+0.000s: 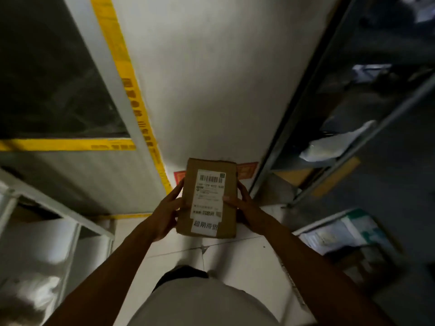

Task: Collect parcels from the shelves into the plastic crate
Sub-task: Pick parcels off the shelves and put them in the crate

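Observation:
A small brown cardboard parcel (229, 182) with a white barcode label is held out in front of me at the centre of the view. My left hand (166, 211) grips its left edge, fingers wrapped along the side. Along the right edge my right hand (244, 208) grips it, thumb lying on the label face. No plastic crate shows in this view.
A grey metal shelf rack (334, 128) on the right holds white bagged parcels (329, 147) and flat packets (339, 231). A white rack (47, 208) stands at the left. Ahead is a white wall (211, 78) with yellow tape and a dark window (47, 78).

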Action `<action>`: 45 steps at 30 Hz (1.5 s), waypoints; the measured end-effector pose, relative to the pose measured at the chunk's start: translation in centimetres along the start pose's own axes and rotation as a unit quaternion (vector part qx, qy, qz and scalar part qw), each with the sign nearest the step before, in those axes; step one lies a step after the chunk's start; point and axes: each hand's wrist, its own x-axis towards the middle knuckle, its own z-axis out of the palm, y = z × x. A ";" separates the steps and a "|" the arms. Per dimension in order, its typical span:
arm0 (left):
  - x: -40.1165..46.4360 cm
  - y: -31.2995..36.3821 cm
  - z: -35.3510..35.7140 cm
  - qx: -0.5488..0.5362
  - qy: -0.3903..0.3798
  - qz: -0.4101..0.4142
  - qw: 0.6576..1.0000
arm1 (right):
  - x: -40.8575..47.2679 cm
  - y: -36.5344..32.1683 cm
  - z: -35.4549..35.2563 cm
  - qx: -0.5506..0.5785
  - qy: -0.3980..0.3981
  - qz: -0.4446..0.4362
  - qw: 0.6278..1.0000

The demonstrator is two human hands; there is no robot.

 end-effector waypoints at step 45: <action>30.7 -9.7 51.5 0.456 -0.464 -0.264 0.712 | -15.6 12.1 -33.1 0.484 0.491 -0.030 0.724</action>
